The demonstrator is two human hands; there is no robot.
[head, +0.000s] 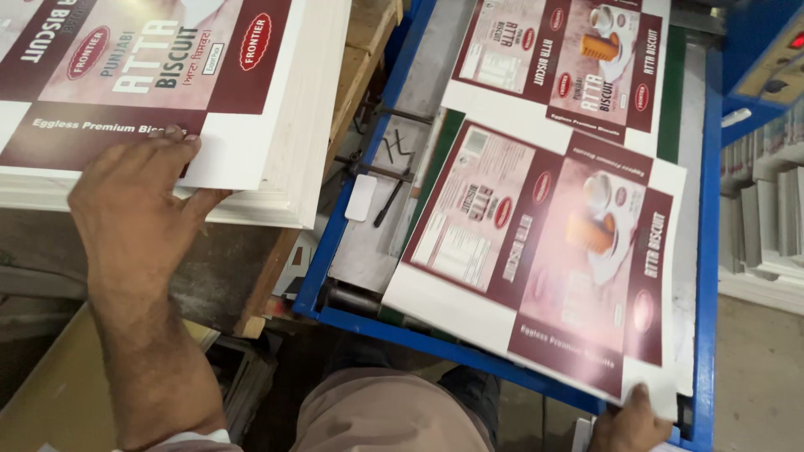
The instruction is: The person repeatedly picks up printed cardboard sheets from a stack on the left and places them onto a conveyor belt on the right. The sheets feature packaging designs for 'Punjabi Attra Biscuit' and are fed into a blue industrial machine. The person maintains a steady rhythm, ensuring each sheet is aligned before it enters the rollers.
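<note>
My left hand (138,197) grips the near edge of the top printed sheet on a thick stack of white-edged printed cardboard sheets (285,142) at the upper left, fingers on top and thumb under the edge. My right hand (632,418) sits at the bottom right, pinching the near corner of a maroon and pink printed carton sheet (544,251) that lies skewed on the blue-framed machine bed (708,251). A second printed sheet (561,63) lies further along the bed, beyond the first.
A wooden pallet (368,50) carries the stack. Metal guides and a small white tab (362,197) lie on the grey feed plate at the bed's left. A blue control box (766,59) is at the top right, with stacked white sheets (766,226) below it.
</note>
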